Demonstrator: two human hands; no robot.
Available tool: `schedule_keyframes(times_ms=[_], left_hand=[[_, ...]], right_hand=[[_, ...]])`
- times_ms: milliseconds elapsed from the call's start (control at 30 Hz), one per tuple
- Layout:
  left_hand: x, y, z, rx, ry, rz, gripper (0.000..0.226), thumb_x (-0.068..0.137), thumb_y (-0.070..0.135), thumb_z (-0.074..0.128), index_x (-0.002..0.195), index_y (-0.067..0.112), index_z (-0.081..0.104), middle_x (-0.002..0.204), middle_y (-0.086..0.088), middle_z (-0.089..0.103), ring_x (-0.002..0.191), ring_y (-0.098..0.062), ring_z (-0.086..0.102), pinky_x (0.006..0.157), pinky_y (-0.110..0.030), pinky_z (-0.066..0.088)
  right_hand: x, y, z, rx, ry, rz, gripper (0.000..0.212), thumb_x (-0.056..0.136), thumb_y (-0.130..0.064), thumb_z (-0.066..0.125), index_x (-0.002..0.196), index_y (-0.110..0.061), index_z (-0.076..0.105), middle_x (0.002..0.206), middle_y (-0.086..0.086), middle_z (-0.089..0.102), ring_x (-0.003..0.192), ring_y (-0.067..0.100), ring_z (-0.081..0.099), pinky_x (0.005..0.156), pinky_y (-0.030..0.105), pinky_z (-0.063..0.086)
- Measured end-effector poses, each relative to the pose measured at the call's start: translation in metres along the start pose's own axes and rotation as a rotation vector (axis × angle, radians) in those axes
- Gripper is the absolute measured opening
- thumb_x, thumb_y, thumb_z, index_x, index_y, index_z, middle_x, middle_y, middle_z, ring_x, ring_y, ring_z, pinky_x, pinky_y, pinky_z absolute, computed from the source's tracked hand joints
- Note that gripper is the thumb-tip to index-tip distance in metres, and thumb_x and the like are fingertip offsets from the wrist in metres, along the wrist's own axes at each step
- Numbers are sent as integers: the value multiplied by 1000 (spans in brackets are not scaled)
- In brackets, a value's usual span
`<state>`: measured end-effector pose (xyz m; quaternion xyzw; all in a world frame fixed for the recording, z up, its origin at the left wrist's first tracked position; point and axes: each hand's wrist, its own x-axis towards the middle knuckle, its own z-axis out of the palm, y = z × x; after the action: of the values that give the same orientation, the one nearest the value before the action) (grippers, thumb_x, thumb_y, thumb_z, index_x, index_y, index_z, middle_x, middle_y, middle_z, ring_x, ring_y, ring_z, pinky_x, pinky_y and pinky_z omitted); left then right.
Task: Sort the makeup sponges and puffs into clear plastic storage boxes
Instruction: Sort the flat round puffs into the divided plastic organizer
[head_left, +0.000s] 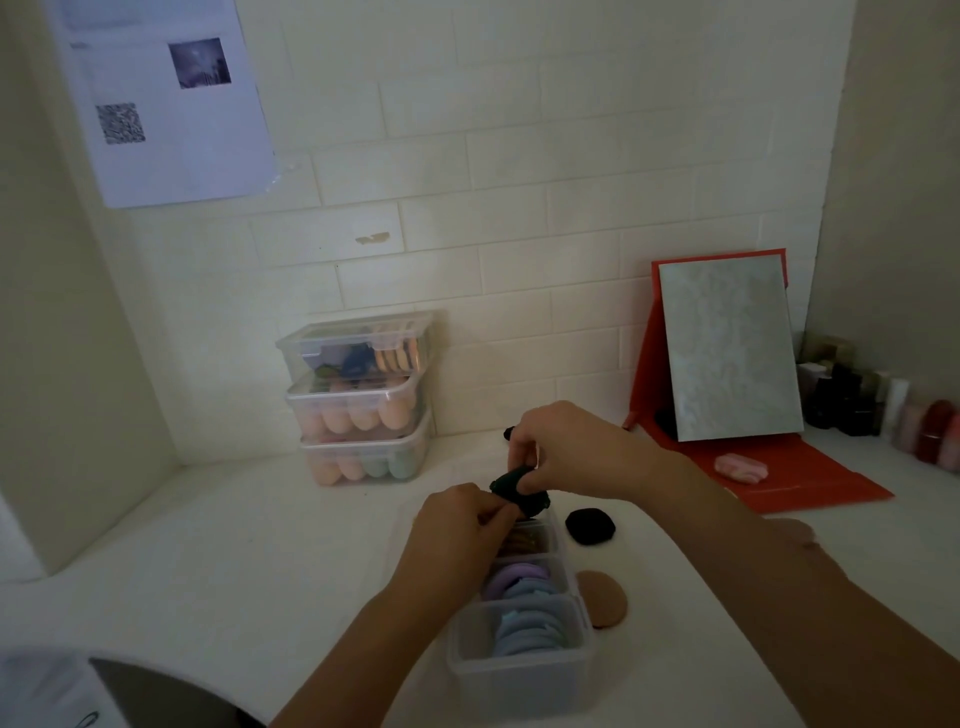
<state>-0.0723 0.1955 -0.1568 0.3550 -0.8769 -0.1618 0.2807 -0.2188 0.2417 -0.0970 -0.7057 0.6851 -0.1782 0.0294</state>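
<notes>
My left hand (462, 519) and my right hand (566, 447) both pinch a dark green puff (511, 483) above the far end of a long clear divided box (519, 660). The box holds brown, purple and light blue puffs standing on edge. A black puff (590, 526) lies on the counter right of the box, and a tan round puff (602, 598) lies beside the box's right wall. Another small dark item (508, 432) shows behind my right hand.
Three stacked clear lidded boxes (363, 400) of sponges stand at the back wall. A red-backed mirror stand (727, 353) is at the right with a pink sponge (740, 467) on its base. Small bottles (883, 400) line the far right. A paper sheet (166, 98) hangs on the wall.
</notes>
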Motion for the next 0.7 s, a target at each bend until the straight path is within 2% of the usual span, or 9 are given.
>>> schedule_keyframes(times_ms=[67,167,233,300,433,500,567,633,700], left_hand=[[0,-1,0,-13,10,11,25,93,31,50,99,20,72,97,-1,67,80,-10,56,63,-10,35],[0,-1,1,0,9,22,26,94,32,49,99,20,72,96,0,66,76,-7,52,60,-8,34],[0,-1,1,4,11,24,26,94,32,49,101,19,71,96,-2,66,77,-8,53,63,-10,35],[0,0,1,1,11,19,26,94,30,49,102,18,71,96,-3,66,79,-10,55,67,-18,40],[0,0,0,-4,3,25,26,93,29,50,99,18,72,95,-4,66,81,-13,57,73,-24,43],[0,0,0,-5,-8,20,26,94,30,50,99,18,73,95,-4,66,83,-14,58,73,-23,44],[0,-1,0,-3,-2,20,26,94,30,50,99,19,73,94,-3,66,79,-11,56,64,-14,38],[0,-1,0,3,16,29,26,94,30,50,99,19,73,93,-2,66,75,-8,52,59,-9,33],[-1,-1,0,9,24,30,26,94,30,49,98,18,72,93,-3,66,74,-8,52,58,-9,33]], right_hand=[[0,-2,1,-15,10,-18,12,80,-16,69,92,-15,68,83,-7,58,65,2,49,54,12,34],[-1,-5,2,-23,-23,-23,13,81,-17,69,93,-14,70,80,-7,59,62,3,49,52,11,33],[-1,-5,3,-47,-58,-11,17,83,-16,68,99,-13,72,84,-3,64,62,3,50,51,11,34],[-1,-4,3,-75,-83,-2,20,85,-14,65,104,-12,73,92,3,69,63,4,50,52,11,37],[0,-7,4,-134,-55,-21,19,84,-16,64,101,-14,73,91,2,71,69,9,58,57,15,43],[2,-9,8,-185,6,-37,19,82,-17,63,98,-16,73,85,-3,69,74,11,59,58,16,42],[3,-11,12,-187,33,-56,18,82,-19,63,98,-16,71,70,-13,54,66,6,50,55,15,36],[2,-10,11,-180,28,-52,18,82,-21,64,98,-16,71,64,-16,42,59,3,42,52,13,30],[0,-8,9,-211,-16,-32,18,82,-20,65,98,-16,71,69,-14,50,60,4,44,48,13,27]])
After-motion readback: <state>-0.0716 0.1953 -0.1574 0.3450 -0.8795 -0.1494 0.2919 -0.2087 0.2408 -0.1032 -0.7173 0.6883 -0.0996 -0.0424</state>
